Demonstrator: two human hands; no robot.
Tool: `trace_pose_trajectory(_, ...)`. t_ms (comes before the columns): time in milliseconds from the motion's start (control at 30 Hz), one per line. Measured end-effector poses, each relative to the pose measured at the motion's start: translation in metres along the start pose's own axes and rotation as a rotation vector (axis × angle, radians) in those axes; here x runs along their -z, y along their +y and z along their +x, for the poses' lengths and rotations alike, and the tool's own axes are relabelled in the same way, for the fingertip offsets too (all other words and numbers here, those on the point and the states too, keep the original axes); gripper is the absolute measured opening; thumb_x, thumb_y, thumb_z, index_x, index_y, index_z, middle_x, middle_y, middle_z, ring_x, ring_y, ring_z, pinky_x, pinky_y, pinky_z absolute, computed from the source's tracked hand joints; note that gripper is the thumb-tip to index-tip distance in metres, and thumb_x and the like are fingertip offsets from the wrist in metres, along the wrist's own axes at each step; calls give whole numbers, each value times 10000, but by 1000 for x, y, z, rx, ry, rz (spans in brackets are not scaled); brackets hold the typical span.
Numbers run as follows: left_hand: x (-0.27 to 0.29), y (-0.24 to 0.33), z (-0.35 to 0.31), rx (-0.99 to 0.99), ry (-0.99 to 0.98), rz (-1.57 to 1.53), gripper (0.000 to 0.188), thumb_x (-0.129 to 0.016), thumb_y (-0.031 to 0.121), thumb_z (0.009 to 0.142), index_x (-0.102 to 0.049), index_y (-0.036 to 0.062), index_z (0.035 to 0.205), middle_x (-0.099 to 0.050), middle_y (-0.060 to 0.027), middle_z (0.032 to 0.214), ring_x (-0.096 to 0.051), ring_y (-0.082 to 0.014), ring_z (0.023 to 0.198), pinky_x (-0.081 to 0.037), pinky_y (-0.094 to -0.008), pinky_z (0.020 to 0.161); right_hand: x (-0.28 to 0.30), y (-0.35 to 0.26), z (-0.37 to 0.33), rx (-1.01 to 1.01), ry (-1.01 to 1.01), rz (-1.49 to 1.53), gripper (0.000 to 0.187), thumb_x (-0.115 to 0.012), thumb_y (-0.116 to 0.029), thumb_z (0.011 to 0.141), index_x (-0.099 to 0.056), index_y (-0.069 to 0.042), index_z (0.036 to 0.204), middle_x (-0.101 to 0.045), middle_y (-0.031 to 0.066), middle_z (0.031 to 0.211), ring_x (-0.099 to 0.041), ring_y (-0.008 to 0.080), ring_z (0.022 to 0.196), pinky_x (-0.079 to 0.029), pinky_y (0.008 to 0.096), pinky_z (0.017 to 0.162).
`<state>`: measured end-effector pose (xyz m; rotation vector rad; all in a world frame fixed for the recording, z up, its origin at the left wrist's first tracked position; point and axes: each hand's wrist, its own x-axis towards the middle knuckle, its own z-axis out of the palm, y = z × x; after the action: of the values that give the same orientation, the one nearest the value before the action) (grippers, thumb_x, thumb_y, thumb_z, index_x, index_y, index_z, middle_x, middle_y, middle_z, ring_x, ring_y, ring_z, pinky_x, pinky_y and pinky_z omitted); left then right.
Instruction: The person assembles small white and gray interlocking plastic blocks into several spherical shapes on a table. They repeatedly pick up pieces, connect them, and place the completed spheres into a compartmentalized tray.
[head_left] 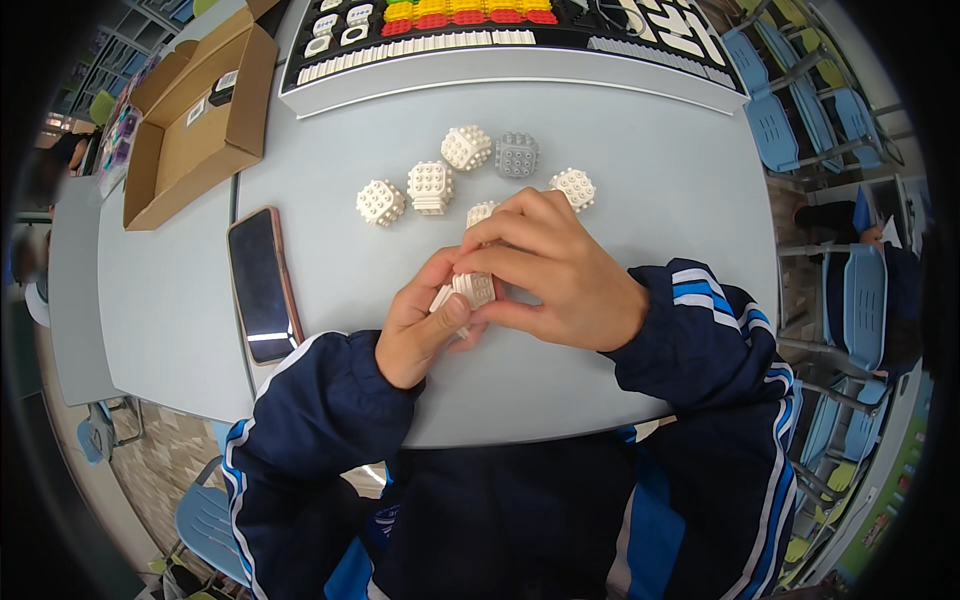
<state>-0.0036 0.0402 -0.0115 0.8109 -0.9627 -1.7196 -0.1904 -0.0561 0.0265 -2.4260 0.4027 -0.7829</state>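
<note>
White studded building block (483, 290) held at the near part of the worktop (640, 150), between left hand (412, 318) and right hand (565, 265). Left hand curled round its left and lower sides, thumb pressed across the front; right hand pinching from the right, fingers bent over the top, thumb below. Probably light and stiff, like moulded plastic, with little risk of denting or breaking; raised knobs and ribbed edges likely good against slipping, smooth panel edges perhaps less so. Best gripped by two opposite faces, thumb against fingertips, without prying at any seam.

Hard to make out: one whole block or several panels pressed together. Hidden: the far face and most fingertips behind it; impossible to tell, firmness of grip. Mostly covered by the right hand's fingers, a half-hidden white block (480, 212); slightly overlapped by the knuckles, a rightmost white block (574, 186). Cut off at the top: the parts tray (520, 82) and the cardboard box (245, 120), with a small black item (223, 89) inside, too small to identify.
</note>
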Motion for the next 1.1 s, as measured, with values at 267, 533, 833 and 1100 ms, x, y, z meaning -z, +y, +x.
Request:
trace_pose_trajectory(267, -2, -1, 3, 0, -28, 66, 660, -381, 535, 1023, -315, 31, 1444, -545, -64, 1087, -459, -88, 676, -350, -219, 540, 1, 0, 0, 25, -65, 12, 394, -822, -196, 678, -667, -62, 1014, -586, 36, 1120, -499, 253, 1058, -392, 375, 893)
trace_pose_trajectory(533, 6, 16, 14, 193, 32, -199, 611, -305, 533, 1037, -417, 13, 1338, -616, -116, 992, -595, -142, 633, -467, -254, 520, 7, 4, 4, 25, -23, 126, 417, -810, -109, 714, -657, -69, 1100, -632, 53, 1102, -549, 264, 1013, -433, 372, 875)
trace_pose_trajectory(833, 10, 16, 11, 242, 64, -344, 454, -406, 362, 1060, -461, 6, 1336, -578, -151, 1256, -605, -227, 1129, -551, -383, 922, 6, 3, 4, -12, 8, 117, 413, -800, -82, 721, -662, -70, 1110, -674, 60, 996, -610, 240, 932, -458, 359, 849)
trace_pose_trajectory(1100, 7, 13, 13, 208, 53, -344, 455, -366, 337, 1073, -449, -19, 1344, -580, -153, 1251, -604, -237, 1143, -520, -390, 980, 12, -4, 5, -36, -31, 98, 432, -793, -65, 706, -663, -75, 1118, -669, 63, 1009, -618, 245, 928, -452, 356, 856)
